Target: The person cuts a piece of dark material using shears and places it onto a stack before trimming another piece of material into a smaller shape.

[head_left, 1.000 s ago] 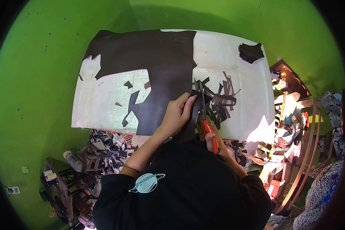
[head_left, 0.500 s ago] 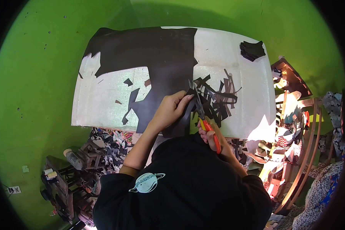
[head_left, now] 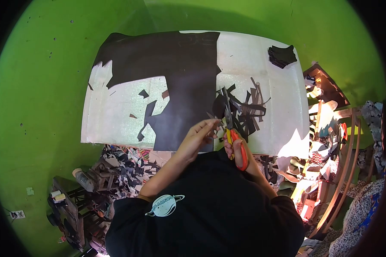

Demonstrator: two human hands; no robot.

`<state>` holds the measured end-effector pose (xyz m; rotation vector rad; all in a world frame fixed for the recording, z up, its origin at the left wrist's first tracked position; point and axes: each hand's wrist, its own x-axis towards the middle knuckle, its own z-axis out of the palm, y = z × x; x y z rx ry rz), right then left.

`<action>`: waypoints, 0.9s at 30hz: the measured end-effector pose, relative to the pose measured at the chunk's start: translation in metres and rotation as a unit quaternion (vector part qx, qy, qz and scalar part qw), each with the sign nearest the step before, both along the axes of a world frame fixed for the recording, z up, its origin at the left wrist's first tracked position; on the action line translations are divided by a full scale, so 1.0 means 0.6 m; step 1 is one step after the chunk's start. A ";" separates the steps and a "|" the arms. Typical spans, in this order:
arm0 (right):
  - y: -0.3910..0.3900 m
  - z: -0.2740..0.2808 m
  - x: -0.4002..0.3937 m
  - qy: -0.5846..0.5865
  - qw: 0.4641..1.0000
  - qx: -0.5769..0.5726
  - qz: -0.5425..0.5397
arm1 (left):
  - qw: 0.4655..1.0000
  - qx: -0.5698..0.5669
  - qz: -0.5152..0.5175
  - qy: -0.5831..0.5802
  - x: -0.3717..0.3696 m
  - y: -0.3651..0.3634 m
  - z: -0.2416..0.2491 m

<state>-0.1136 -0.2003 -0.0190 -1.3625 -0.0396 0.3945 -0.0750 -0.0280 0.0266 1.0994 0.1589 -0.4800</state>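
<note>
My right hand point(head_left: 239, 152) is closed round the red and yellow handles of scissors point(head_left: 228, 115), whose blades point away from me and stand apart. Just left of them, my left hand point(head_left: 202, 132) pinches a small dark strip point(head_left: 211, 116) between thumb and fingers. Beneath and beyond my left hand lies a large dark sheet point(head_left: 182, 92) with cut-out edges, spread on the white tabletop point(head_left: 261, 49). Dark scraps and thin strips point(head_left: 255, 109) lie in a heap right of the scissors. A dark piece point(head_left: 219, 105) rests beside the blades.
A stack of dark cut pieces point(head_left: 282, 56) sits at the table's back right. Small scraps point(head_left: 143, 93) lie on the left. Many offcuts point(head_left: 128, 169) cover the floor below the front edge. A wooden stand with spools point(head_left: 59, 197) is at the lower left, and a curved wooden frame point(head_left: 345, 158) at the right.
My left hand has moved right and toward me, off the large sheet's edge piece, and now pinches a small strip. The scissors have shifted slightly right and turned more upright.
</note>
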 end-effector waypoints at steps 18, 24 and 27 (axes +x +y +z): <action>0.011 0.054 0.039 -0.171 0.983 -0.072 -0.004 | 0.823 -0.470 0.096 0.305 0.025 -0.023 -0.016; 0.011 0.066 0.067 -0.173 0.982 -0.075 0.015 | 0.800 -0.570 0.062 0.175 0.047 0.002 -0.005; 0.019 0.081 0.070 -0.130 0.990 -0.054 0.013 | 0.806 -0.571 0.108 0.111 0.049 0.002 0.024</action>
